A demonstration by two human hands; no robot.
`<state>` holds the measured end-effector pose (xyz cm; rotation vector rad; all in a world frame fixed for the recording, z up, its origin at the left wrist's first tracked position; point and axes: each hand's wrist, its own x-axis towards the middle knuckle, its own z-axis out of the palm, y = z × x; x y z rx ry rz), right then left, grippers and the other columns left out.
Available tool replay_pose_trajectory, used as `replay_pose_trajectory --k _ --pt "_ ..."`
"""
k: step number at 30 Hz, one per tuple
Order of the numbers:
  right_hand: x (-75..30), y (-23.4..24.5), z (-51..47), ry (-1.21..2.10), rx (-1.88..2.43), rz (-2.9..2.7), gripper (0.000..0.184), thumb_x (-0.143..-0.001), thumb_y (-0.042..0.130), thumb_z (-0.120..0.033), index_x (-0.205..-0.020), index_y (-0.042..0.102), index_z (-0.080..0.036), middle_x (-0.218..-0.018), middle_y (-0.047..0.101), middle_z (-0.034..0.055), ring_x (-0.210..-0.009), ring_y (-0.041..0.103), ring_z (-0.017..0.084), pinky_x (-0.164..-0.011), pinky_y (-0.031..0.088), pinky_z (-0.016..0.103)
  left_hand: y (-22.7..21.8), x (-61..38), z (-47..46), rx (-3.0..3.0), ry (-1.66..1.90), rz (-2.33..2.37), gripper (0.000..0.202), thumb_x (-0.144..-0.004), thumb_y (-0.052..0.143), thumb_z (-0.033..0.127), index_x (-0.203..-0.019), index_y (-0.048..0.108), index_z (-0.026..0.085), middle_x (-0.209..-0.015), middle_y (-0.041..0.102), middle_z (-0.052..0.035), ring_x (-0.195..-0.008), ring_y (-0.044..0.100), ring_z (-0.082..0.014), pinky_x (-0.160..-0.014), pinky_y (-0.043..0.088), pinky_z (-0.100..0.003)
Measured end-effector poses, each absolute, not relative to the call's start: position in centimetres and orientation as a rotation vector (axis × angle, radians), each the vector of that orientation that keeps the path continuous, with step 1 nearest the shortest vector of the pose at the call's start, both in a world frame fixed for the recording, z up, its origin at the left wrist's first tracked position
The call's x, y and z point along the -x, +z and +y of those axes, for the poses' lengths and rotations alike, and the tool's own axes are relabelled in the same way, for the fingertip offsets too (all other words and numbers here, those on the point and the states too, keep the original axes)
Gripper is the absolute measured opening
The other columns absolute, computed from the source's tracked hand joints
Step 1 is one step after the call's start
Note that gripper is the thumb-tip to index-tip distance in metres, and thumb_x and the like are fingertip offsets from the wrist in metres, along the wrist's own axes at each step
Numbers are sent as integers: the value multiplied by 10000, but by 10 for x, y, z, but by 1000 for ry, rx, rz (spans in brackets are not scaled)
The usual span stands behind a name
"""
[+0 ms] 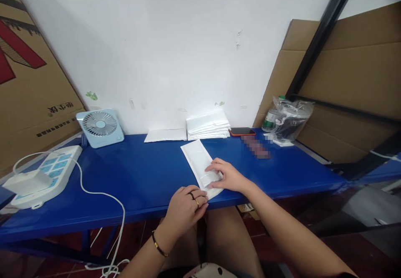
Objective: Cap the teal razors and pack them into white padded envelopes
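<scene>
A white padded envelope (200, 161) lies slantwise on the blue table, its near end at the front edge. My left hand (189, 203), with rings on its fingers, is closed at the envelope's near left corner; its fingertips are partly hidden, and the grip looks like a pinch on that edge. Over the envelope's right side rests my right hand (227, 175), thumb and fingers apart and curved, the fingertips touching the top surface. Behind it against the wall are a stack of white envelopes (208, 125) and a flatter white envelope (166, 135) to its left.
On the blue table (134, 165) stand a light blue fan (100, 127) and a white power strip (52, 173) whose cable hangs over the front edge. A phone (242, 132), a bottle (270, 120) and a clear plastic bag (291, 119) sit at right. Cardboard flanks both sides.
</scene>
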<state>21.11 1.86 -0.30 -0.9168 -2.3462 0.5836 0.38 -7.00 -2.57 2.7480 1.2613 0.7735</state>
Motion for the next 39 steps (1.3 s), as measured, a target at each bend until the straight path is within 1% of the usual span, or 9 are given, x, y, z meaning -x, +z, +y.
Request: replay_pose_trajectory --k 2,6,11,16,19,23,27,31,39 --pt "-205 -2 17 499 966 -2383 515 -604 770 -417 -1055 608 -227 -981 539 37 -796 531 167 -676 435 266 -25 -4 -70 -2746 773 1260 213 -901 443 275 -991 635 284 -1030 678 14 -1010 551 -176 -834 430 -358" --pt "-196 1 17 212 1126 -2427 341 -692 689 -222 -1023 607 -230 -975 569 35 -866 543 190 -682 418 269 -25 -4 -71 -2748 769 1253 213 -899 448 274 -1006 631 283 -1047 674 16 -1018 548 -177 -832 428 -357" --pt "-208 5 22 384 908 -2498 398 -676 679 -170 -1062 600 -224 -1048 567 44 -949 549 189 -791 440 270 -25 -3 -71 -2743 797 1274 197 -888 472 267 -993 638 285 -1032 680 17 -1012 553 -167 -816 430 -340" --pt "-216 -2 24 271 1068 -2401 318 -704 548 -24 -963 646 -181 -917 625 59 -866 581 190 -776 457 298 -27 -4 -71 -2763 910 1264 170 -869 504 260 -955 651 270 -972 685 8 -974 563 -157 -799 438 -316" --pt "-223 1 16 389 1010 -2391 308 -730 626 -141 -1031 638 -205 -991 639 65 -922 589 206 -805 465 315 -28 -5 -72 -2743 911 1282 153 -854 519 244 -950 637 264 -976 677 9 -980 556 -167 -800 434 -323" --pt "-242 7 -1 604 872 -2428 473 -616 771 -379 -1050 653 -233 -1114 627 73 -1059 561 253 -896 445 348 -24 -5 -74 -2653 835 1369 204 -796 584 263 -999 599 245 -970 647 -16 -968 538 -202 -818 434 -353" --pt "-250 0 -14 659 893 -2358 157 -806 611 -317 -909 695 -232 -1030 664 61 -993 595 204 -855 461 312 -17 -5 -74 -2542 851 1476 358 -745 636 292 -1091 558 240 -1093 584 -48 -998 509 -228 -845 427 -376" --pt "-243 -7 -18 700 928 -2243 139 -844 561 -293 -878 677 -224 -1009 663 47 -968 593 183 -858 451 299 -9 -5 -64 -2407 825 1466 149 -844 511 293 -946 600 232 -1025 605 -30 -952 534 -191 -838 416 -325" --pt "-225 -17 -14 482 1383 -1983 247 -812 561 -328 -608 535 -191 -781 589 29 -745 547 181 -621 421 292 -1 -6 -27 -2089 557 1737 187 -859 460 374 -876 577 229 -708 627 15 -662 577 -149 -526 319 -240"
